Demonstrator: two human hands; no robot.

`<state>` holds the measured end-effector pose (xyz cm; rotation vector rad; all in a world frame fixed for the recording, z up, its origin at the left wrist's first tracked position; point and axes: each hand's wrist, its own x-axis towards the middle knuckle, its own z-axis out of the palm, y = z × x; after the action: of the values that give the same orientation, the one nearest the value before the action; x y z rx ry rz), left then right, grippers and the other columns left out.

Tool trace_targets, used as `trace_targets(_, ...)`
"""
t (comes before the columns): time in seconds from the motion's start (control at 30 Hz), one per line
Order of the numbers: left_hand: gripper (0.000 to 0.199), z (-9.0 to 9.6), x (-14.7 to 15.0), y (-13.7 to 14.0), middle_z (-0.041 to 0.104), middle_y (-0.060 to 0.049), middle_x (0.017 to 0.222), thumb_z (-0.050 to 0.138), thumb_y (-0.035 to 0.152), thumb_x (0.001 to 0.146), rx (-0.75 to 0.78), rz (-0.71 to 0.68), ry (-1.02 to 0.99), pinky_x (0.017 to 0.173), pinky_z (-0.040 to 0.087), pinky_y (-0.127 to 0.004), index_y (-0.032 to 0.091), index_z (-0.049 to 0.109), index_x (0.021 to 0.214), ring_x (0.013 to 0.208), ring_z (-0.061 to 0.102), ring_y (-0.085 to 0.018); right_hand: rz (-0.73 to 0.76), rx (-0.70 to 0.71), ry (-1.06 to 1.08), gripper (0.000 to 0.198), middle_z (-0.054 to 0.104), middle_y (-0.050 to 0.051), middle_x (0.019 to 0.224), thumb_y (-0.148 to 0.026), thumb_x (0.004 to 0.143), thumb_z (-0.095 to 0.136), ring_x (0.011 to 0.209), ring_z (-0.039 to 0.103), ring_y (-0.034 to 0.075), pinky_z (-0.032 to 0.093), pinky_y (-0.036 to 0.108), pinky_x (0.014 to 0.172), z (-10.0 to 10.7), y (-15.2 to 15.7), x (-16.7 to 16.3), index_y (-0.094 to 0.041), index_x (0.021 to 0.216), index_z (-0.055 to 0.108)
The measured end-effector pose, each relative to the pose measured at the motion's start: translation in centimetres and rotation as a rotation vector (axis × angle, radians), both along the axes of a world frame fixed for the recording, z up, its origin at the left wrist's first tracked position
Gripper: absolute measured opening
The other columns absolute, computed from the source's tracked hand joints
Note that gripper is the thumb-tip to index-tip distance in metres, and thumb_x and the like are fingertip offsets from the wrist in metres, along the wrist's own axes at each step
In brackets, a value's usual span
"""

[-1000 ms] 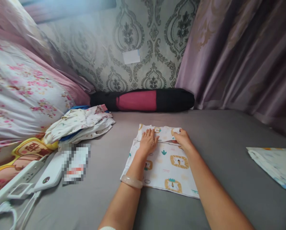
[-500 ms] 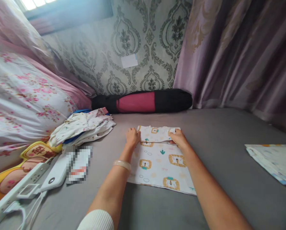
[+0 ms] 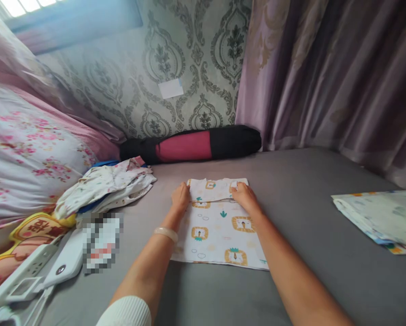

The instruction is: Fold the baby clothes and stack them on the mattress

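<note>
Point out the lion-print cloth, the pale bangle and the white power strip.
Lion-print cloth (image 3: 219, 228), head view: printed upper face.
Pale bangle (image 3: 166, 233), head view: outer surface.
White power strip (image 3: 29, 269), head view: socketed face.

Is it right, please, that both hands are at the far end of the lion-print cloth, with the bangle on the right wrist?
Not quite: the head view shows the bangle on the left wrist; left hand and right hand are at the far end of the cloth.
</note>
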<state>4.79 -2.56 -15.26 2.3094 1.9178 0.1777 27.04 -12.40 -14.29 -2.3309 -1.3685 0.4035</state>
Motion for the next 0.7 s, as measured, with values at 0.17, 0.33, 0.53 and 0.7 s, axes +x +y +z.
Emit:
trace_targets(0.17, 0.036, -0.7, -0.5, 0.3, 0.066, -0.017, 0.106, 0.026, 0.035, 0.097, 0.077, 0.048, -0.002, 0.077, 0.045, -0.032, 0.013, 0.052, 0.11, 0.099, 0.063, -0.027, -0.021, -0.039, -0.032, 0.032, 0.066, 0.016, 0.109, -0.036, 0.089, 0.046, 0.101, 0.062, 0.026, 0.046, 0.032, 0.08, 0.2, -0.5, 0.3, -0.016, 0.107, 0.064)
trace_targets(0.33, 0.031, -0.6, -0.8, 0.6, 0.066, -0.016, 0.105, 0.028, 0.027, 0.097, 0.057, 0.042, 0.008, 0.076, 0.043, -0.03, 0.011, 0.051, 0.109, 0.098, 0.062, -0.026, -0.049, -0.067, -0.07, 0.029, 0.067, 0.013, 0.104, -0.036, 0.089, 0.049, 0.098, 0.064, 0.026, 0.047, 0.031, 0.075, 0.3, -0.6, 0.8, -0.019, 0.105, 0.065)
trace_targets(0.53, 0.028, 1.4, 1.0, -0.9, 0.058, -0.018, 0.114, 0.034, 0.022, 0.092, 0.215, -0.019, 0.028, 0.087, 0.04, -0.036, 0.012, 0.053, 0.11, 0.109, 0.053, -0.029, -0.122, -0.015, -0.193, 0.032, 0.065, 0.018, 0.104, -0.018, 0.091, 0.038, 0.096, 0.063, 0.027, 0.045, 0.034, 0.079, 1.0, -0.6, -0.8, -0.012, 0.113, 0.06)
trace_targets(0.7, 0.034, 0.6, 4.8, -3.2, 0.055, -0.012, 0.127, 0.034, 0.026, 0.094, 0.23, -0.356, -0.075, 0.099, 0.034, -0.038, 0.017, 0.049, 0.122, 0.12, 0.045, -0.025, 0.202, 0.185, -0.36, 0.042, 0.056, 0.015, 0.127, -0.015, 0.093, 0.027, 0.121, 0.048, 0.025, 0.035, 0.034, 0.099, 0.2, 0.0, -4.3, -0.014, 0.122, 0.057)
